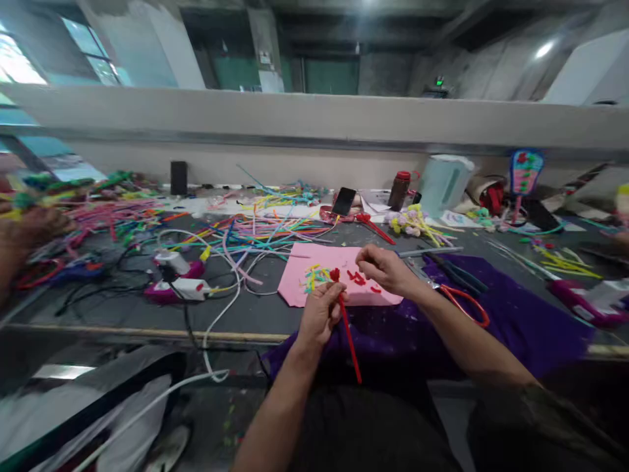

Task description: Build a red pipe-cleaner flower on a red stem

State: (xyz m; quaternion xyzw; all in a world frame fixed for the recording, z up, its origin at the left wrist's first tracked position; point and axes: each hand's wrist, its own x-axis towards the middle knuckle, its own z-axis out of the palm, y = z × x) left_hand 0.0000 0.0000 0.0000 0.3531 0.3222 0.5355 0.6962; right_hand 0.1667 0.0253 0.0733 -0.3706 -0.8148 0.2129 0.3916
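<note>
My left hand [318,313] is closed round a red pipe-cleaner flower [350,341], gripping it just below its small curled head. Its long stem hangs down at a slant toward me. To the right, my right hand [383,267] hovers above the pink sheet [295,292] with thumb and fingers pinched together; whatever they may hold is too small to make out. Short red pipe-cleaner pieces [356,278] lie scattered on the sheet between my hands. Beside my left hand is a little pile of yellow and teal pieces [313,278].
Purple cloth [521,321] covers the table edge at right, with red-handled scissors [466,305] on it. Loose pipe cleaners [265,229] lie behind. White cables [223,314] and a power strip [181,290] sit left. Another person's hand [34,226] shows at far left.
</note>
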